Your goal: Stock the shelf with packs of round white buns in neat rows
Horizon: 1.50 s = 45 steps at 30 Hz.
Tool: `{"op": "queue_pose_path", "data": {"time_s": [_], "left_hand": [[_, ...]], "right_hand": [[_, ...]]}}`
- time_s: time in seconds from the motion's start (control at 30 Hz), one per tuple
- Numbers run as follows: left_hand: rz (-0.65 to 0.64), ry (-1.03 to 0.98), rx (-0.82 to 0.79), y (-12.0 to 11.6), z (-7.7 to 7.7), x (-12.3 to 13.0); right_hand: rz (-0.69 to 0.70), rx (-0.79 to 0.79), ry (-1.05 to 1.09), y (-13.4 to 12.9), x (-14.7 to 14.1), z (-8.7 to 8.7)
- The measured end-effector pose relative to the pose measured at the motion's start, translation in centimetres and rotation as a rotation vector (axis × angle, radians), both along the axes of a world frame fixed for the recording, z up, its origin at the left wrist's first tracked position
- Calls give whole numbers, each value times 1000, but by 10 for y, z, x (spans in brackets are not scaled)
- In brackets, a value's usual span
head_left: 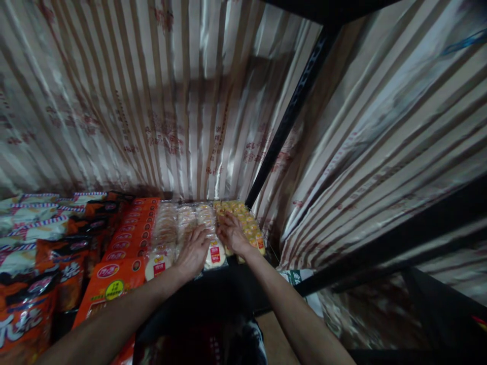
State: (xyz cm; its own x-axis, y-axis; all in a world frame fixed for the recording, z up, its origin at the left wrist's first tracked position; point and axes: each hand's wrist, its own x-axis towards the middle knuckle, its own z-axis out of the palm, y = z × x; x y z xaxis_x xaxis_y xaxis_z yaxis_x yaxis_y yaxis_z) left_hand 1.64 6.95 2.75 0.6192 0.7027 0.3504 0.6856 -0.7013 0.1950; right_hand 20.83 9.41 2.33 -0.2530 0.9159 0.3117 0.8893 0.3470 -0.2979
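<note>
My left hand (pixel 193 252) lies palm down over rows of clear-wrapped round pale pastries (pixel 215 259) that carry red labels. Its fingers stretch forward and rest on the wrappers. Close beside it, my right hand (pixel 233 234) reaches across the line between the pale pastries and a block of yellow-wrapped snacks (pixel 253 230). The fingers of that hand are apart and touch the packs from above. Neither hand is closed round a pack. The packs under both palms are partly hidden.
Orange packets (pixel 127 235) overlap in a row to the left. Beyond them stand orange and black snack bags (pixel 28 314) and white bags (pixel 36 230). A black shelf post (pixel 291 119) rises behind the yellow snacks, before a striped, printed sheet (pixel 171 101). A dark beam (pixel 380 243) crosses at right.
</note>
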Motion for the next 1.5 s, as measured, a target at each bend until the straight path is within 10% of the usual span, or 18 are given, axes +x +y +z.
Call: {"op": "queue_pose_path", "data": {"time_s": [0.4, 0.8, 1.13, 1.5], "left_hand": [[-47, 114, -125, -45, -32, 17], [-73, 24, -126, -53, -37, 6], [48, -38, -175, -99, -50, -4], [347, -82, -33, -91, -35, -47]], "right_hand": [[-25, 120, 140, -41, -23, 4], [-151, 156, 375, -97, -54, -61], [-181, 122, 311, -100, -59, -64], [-184, 221, 203, -104, -76, -62]]}}
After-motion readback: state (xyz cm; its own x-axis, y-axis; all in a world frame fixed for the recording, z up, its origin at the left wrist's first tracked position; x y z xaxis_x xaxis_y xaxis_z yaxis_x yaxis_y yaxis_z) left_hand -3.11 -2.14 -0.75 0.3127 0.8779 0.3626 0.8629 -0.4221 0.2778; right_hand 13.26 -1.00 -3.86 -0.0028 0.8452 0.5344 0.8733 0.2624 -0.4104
